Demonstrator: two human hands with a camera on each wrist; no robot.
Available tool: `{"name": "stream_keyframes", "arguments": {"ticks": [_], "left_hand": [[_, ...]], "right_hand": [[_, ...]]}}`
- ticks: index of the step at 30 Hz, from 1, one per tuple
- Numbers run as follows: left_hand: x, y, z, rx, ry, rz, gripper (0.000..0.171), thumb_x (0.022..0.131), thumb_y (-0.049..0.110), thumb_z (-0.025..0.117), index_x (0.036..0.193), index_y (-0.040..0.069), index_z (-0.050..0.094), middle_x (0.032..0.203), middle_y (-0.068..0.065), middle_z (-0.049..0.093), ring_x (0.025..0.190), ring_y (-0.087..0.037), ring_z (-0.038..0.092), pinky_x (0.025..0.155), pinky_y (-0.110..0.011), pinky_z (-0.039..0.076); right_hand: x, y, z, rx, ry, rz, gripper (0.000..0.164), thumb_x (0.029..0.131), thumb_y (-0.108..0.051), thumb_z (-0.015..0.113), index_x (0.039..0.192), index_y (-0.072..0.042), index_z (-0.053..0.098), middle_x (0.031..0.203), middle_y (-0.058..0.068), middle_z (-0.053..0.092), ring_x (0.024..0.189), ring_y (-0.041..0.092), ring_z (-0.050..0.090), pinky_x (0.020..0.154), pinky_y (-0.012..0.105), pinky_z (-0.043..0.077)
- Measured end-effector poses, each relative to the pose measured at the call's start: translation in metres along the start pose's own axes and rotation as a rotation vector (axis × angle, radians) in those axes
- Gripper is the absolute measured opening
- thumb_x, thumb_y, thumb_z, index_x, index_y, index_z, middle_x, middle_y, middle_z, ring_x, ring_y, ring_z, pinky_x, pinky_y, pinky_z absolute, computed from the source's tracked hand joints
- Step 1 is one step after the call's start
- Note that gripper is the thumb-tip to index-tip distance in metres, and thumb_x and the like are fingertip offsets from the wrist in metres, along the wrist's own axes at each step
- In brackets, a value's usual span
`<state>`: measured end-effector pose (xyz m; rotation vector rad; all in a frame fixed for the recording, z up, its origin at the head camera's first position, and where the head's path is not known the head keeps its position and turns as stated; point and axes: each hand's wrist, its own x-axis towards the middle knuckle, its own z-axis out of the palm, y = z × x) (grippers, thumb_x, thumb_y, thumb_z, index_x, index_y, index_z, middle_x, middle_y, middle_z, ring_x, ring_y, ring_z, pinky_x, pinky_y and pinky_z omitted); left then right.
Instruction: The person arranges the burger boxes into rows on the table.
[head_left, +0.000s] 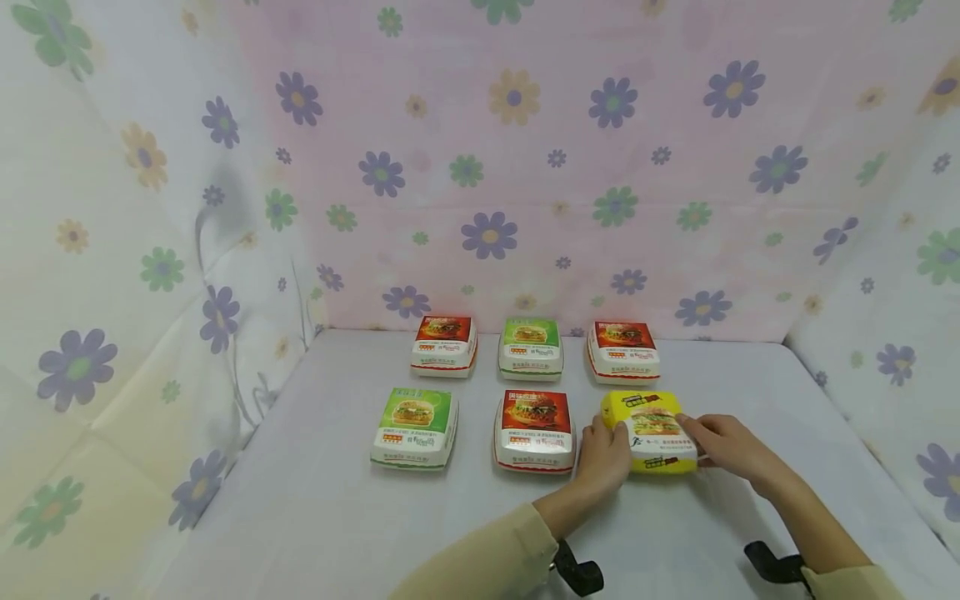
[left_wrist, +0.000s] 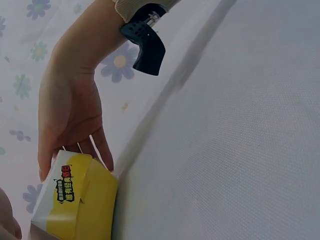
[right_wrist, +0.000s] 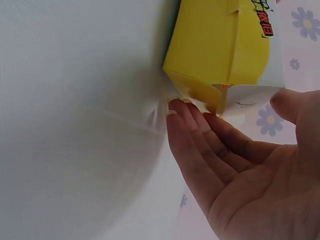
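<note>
A yellow and white cardboard burger box (head_left: 649, 431) with a burger picture on its lid is at the right end of the front row, a hand on each side. My left hand (head_left: 606, 454) holds its left side, thumb by the lid's edge; in the left wrist view, fingers (left_wrist: 102, 150) reach partly behind the box. At its right side, my right hand (head_left: 723, 446) has the thumb on the lid's edge. The right wrist view shows the fingers (right_wrist: 200, 145) of that hand along the lower side wall, slightly bent.
Left of the yellow box stand a red-topped burger box (head_left: 534, 429) and a green-topped one (head_left: 415, 427). Behind them are a red box (head_left: 444, 346), a green box (head_left: 531, 348) and another red box (head_left: 623, 352). A flowered cloth (head_left: 487, 167) encloses the white table (head_left: 300, 517).
</note>
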<state>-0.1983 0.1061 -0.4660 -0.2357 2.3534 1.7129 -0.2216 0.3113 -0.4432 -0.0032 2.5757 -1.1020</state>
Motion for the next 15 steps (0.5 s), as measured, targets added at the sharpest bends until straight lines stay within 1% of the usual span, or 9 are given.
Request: {"name": "stream_keyframes", "arguments": {"ticks": [3, 4, 7, 9, 11, 14, 15], "left_hand": [[-0.002, 0.001, -0.002, 0.013, 0.001, -0.009, 0.068, 0.106, 0.042, 0.048, 0.156, -0.001, 0.032, 0.149, -0.022, 0.040, 0.138, -0.031, 0.042, 0.117, -0.052, 0.033], [-0.004, 0.001, -0.003, 0.024, -0.008, -0.009, 0.070, 0.105, 0.042, 0.049, 0.156, -0.002, 0.031, 0.149, -0.023, 0.040, 0.138, -0.033, 0.041, 0.117, -0.053, 0.032], [-0.016, 0.004, -0.010, 0.075, -0.059, -0.010, 0.075, 0.103, 0.044, 0.053, 0.156, -0.002, 0.028, 0.151, -0.023, 0.037, 0.142, -0.036, 0.038, 0.117, -0.055, 0.032], [-0.027, 0.007, -0.018, 0.108, -0.106, 0.011, 0.077, 0.102, 0.045, 0.055, 0.157, -0.002, 0.027, 0.152, -0.023, 0.036, 0.143, -0.037, 0.037, 0.116, -0.055, 0.033], [-0.039, 0.010, -0.028, 0.137, -0.170, 0.048, 0.076, 0.103, 0.047, 0.054, 0.156, -0.001, 0.028, 0.153, -0.020, 0.035, 0.143, -0.034, 0.036, 0.116, -0.054, 0.033], [-0.055, 0.015, -0.045, 0.185, -0.259, 0.148, 0.072, 0.104, 0.048, 0.051, 0.154, 0.002, 0.030, 0.152, -0.015, 0.036, 0.142, -0.028, 0.037, 0.116, -0.051, 0.034], [-0.060, 0.016, -0.052, 0.209, -0.285, 0.198, 0.072, 0.104, 0.050, 0.048, 0.155, 0.003, 0.029, 0.153, -0.013, 0.035, 0.143, -0.026, 0.035, 0.117, -0.049, 0.034]], "right_hand": [[-0.003, 0.000, -0.003, -0.020, -0.001, 0.003, 0.070, 0.110, -0.050, 0.037, 0.121, 0.015, 0.060, 0.097, 0.010, 0.069, 0.088, 0.020, 0.064, 0.078, 0.038, 0.060], [-0.004, 0.000, -0.005, -0.024, -0.006, 0.001, 0.071, 0.110, -0.050, 0.036, 0.120, 0.016, 0.060, 0.096, 0.010, 0.069, 0.088, 0.020, 0.065, 0.078, 0.039, 0.060], [-0.008, 0.002, -0.010, -0.027, -0.017, 0.013, 0.070, 0.110, -0.050, 0.035, 0.116, 0.015, 0.062, 0.094, 0.009, 0.069, 0.087, 0.020, 0.066, 0.079, 0.039, 0.060], [-0.012, 0.003, -0.015, -0.026, -0.022, 0.012, 0.069, 0.110, -0.049, 0.035, 0.113, 0.014, 0.063, 0.094, 0.009, 0.070, 0.087, 0.021, 0.067, 0.079, 0.040, 0.060], [-0.015, 0.005, -0.020, -0.035, -0.023, 0.005, 0.067, 0.111, -0.048, 0.035, 0.112, 0.013, 0.063, 0.096, 0.009, 0.070, 0.089, 0.021, 0.068, 0.080, 0.040, 0.060], [-0.020, 0.006, -0.030, -0.066, -0.024, -0.020, 0.064, 0.111, -0.045, 0.035, 0.112, 0.012, 0.064, 0.097, 0.009, 0.070, 0.090, 0.022, 0.067, 0.081, 0.041, 0.060], [-0.022, 0.005, -0.033, -0.077, -0.025, -0.030, 0.062, 0.111, -0.044, 0.036, 0.112, 0.011, 0.065, 0.097, 0.009, 0.070, 0.091, 0.022, 0.067, 0.081, 0.041, 0.059]]}}
